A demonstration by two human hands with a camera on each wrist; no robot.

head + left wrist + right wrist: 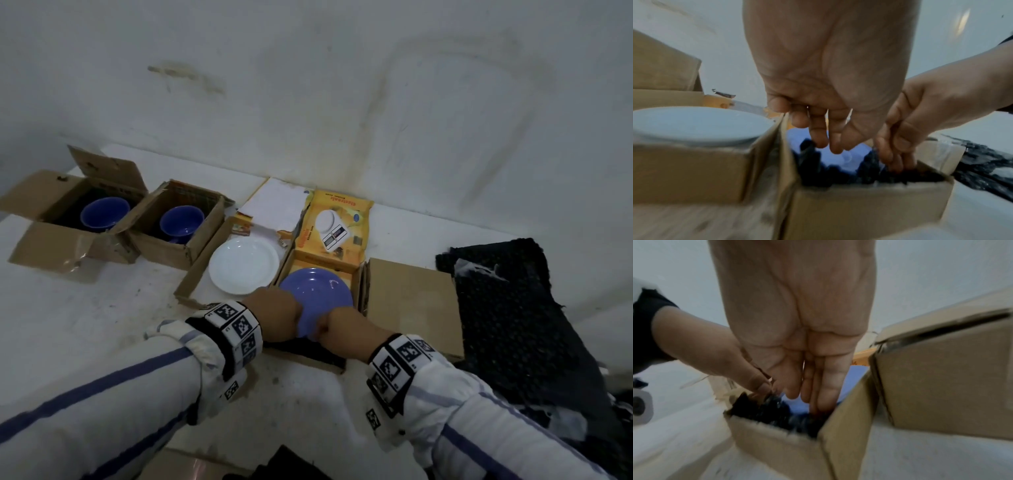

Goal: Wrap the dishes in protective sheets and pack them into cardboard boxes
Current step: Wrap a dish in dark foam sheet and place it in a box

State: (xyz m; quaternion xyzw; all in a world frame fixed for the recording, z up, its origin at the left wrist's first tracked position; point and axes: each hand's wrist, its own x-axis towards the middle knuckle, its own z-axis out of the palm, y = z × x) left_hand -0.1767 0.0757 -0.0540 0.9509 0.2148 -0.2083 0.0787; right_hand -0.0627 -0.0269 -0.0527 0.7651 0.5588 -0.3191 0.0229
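Observation:
A blue plate [318,291] lies in a cardboard box [356,291] with a yellow printed lid [334,222], on a black protective sheet [818,175]. Both hands reach into the box's near end. My left hand [274,315] points its fingers [818,134] down at the plate's near rim and the black sheet. My right hand [342,329] pushes straight fingers [824,394] down between the blue plate [855,374] and the box wall [838,426], into the black sheet [766,410]. The fingertips of both hands are hidden in the sheet.
A white plate [244,265] lies in the box to the left. Two blue bowls [104,212] [181,222] stand in open boxes further left. A closed cardboard box [411,301] sits right of the plate box, with black sheets [513,308] piled beyond it.

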